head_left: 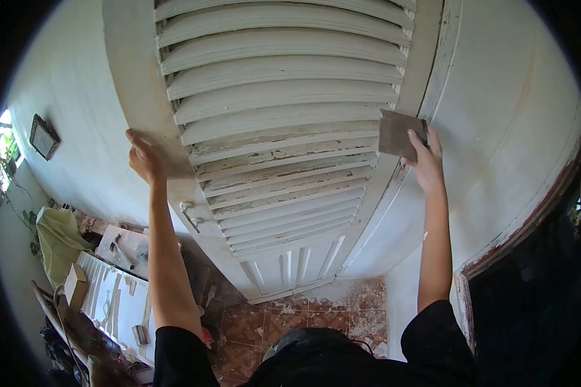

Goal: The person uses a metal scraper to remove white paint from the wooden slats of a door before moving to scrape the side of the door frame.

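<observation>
A white louvered door (290,69) with several slats fills the middle, its paint chipped on the slats (284,155) around mid-height. My right hand (426,151) is closed on a flat grey-brown rectangular tool (397,134), which lies against the right stile at the slat ends. At the door's left edge, my left hand (146,158) grips the stile (174,164) with its fingers curled; part of them is hidden. Below that hand a metal handle (191,216) sits on the stile.
A small framed picture (44,137) hangs on the left wall. At lower left are a green-yellow cloth (58,235), a white panel (113,300) and a small box (75,286). Reddish tiles (245,326) with white debris cover the floor. A dark opening (529,309) lies at lower right.
</observation>
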Demonstrator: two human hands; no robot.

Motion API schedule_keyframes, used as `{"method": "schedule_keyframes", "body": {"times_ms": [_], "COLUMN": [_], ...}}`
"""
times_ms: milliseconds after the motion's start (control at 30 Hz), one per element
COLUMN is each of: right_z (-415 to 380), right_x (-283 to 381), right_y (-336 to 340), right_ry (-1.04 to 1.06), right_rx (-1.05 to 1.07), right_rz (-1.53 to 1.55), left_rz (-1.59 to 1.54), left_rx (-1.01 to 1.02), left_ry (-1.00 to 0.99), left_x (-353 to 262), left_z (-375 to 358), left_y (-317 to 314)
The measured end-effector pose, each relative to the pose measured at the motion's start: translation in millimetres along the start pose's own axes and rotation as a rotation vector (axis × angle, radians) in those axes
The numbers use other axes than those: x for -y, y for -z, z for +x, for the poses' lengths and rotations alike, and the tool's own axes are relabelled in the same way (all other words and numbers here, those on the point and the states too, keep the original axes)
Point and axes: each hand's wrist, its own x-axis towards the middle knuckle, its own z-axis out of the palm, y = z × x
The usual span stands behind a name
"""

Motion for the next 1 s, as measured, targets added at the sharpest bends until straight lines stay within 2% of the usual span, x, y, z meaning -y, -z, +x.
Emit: {"method": "schedule_keyframes", "body": {"times_ms": [267,433,500,633,733,800,1000], "right_z": [23,26,30,31,25,27,22], "right_x": [-11,-9,-12,-20,-12,-21,-17], "right_y": [-16,-27,-25,-28,-25,-30,-36], "right_ry": [-0.027,0.03,0.057,0.132,0.06,0.08,0.09], "right_rx": [0.137,0.187,0.168,0.095,0.165,0.161,0.161], "right_rz": [-0.073,-0.155,-0.159,-0.143,-0.124,-0.122,-0.124], "left_rz": [-0.013,-0.017,0.008,0.005,-0.006,-0.001,-0.008], "left_rx": [0.018,0.076,0.008,-0.015,-0.026,0.024,-0.032], "left_ry": [0.052,0.095,0.033,0.03,0.036,0.07,0.037], "left_x": [5,9,4,7,13,11,9], "left_z": [4,6,3,5,9,8,7], "left_y": [-1,0,-1,-5,-6,-4,-5]}}
